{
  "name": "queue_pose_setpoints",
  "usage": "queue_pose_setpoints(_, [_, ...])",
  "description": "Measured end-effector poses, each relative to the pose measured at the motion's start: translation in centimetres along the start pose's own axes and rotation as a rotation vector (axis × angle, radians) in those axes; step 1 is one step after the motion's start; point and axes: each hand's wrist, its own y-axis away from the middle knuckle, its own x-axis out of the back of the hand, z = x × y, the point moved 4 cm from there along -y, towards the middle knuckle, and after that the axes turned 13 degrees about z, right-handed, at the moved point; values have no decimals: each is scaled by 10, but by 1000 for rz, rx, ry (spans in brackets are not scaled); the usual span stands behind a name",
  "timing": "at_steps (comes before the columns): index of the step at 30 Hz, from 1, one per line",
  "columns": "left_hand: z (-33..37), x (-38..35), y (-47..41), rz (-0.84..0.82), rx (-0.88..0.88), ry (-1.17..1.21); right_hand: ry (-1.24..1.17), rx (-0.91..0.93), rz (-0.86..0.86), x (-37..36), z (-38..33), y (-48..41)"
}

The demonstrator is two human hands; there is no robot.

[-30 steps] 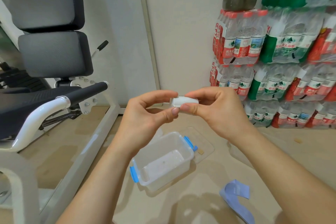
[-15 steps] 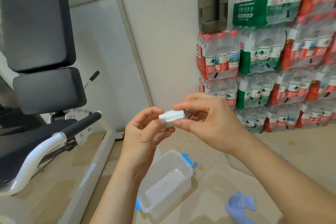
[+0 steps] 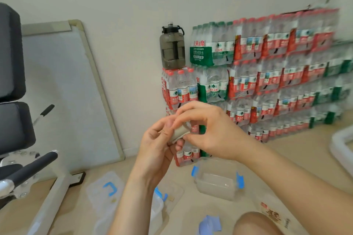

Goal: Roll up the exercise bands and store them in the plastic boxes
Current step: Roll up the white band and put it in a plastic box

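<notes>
Floor (image 3: 248, 160) at the near edge carries a loose blue band (image 3: 210, 223), just beside a bare knee (image 3: 256, 223). Farther on and to the right, a clear plastic box (image 3: 217, 179) with blue clips stands open. Above it, the left hand (image 3: 156, 145) and right hand (image 3: 208, 131) pinch a small rolled white band (image 3: 178, 132), each grip closed on it. Water bottle packs (image 3: 267, 82) and a dark jug (image 3: 172, 47) line the far wall.

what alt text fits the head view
The left hand and right hand pinch a small rolled band between them, above clear plastic boxes with blue clips on the floor. Packs of bottled water are stacked along the wall.
</notes>
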Motion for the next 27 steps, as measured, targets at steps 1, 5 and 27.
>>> queue_pose_setpoints(1, [-4,-5,-4,-20,0,36,-30,-82,-9,4,1,0])
queue_pose_setpoints(5, [-23,-22,-18,-58,-5,39,-6,-423,-34,26,13,8])
queue_pose_setpoints(27, [-105,-131,6,-575,-547,-978,124,-839,414,129,86,115])
